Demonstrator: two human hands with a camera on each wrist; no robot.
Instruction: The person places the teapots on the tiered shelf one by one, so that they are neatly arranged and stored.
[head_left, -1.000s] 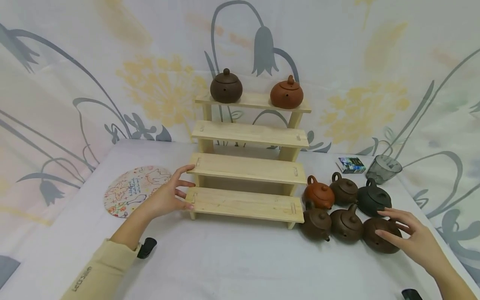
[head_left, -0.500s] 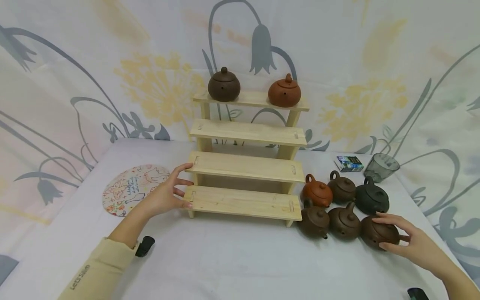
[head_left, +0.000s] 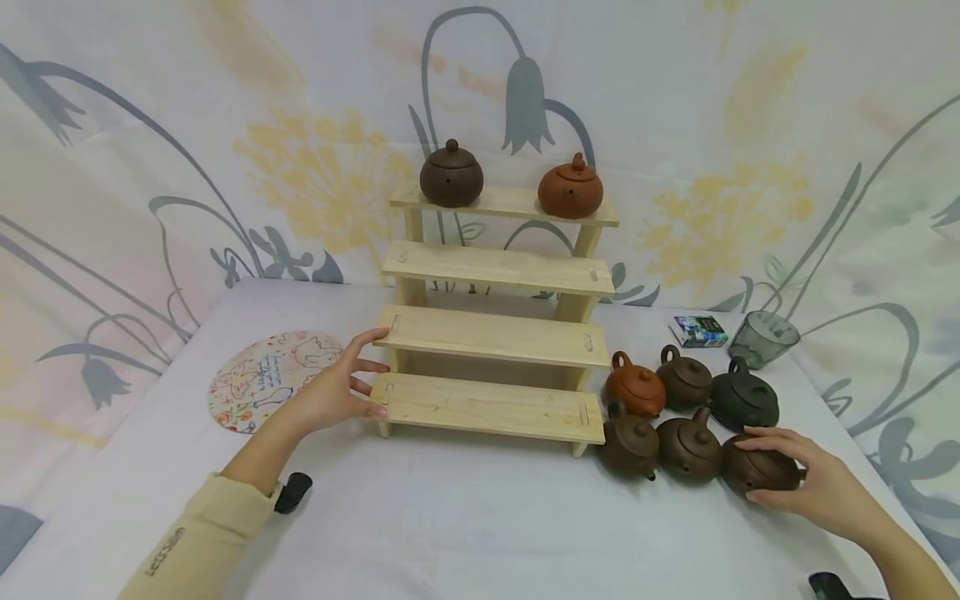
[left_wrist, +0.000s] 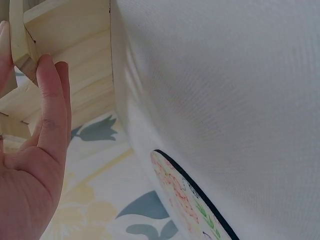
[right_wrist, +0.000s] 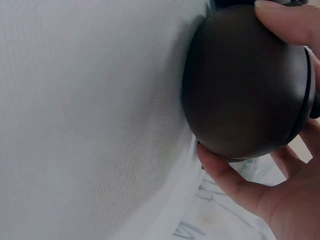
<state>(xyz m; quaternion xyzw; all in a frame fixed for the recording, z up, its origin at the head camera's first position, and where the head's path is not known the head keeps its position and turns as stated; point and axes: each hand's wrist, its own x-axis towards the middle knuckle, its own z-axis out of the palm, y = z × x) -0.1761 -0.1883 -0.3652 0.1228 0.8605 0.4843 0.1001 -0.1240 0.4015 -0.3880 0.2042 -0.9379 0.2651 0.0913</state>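
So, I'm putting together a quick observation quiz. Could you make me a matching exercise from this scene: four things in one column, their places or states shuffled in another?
Things
1. Left hand
2. Round printed mat
3. Right hand
4. Clear grey cup

Places or states
A. Holding a brown teapot
B. Beside a small box
C. Touching the wooden stand
D. Lying flat on the table

Right pairs: 1-C, 2-D, 3-A, 4-B
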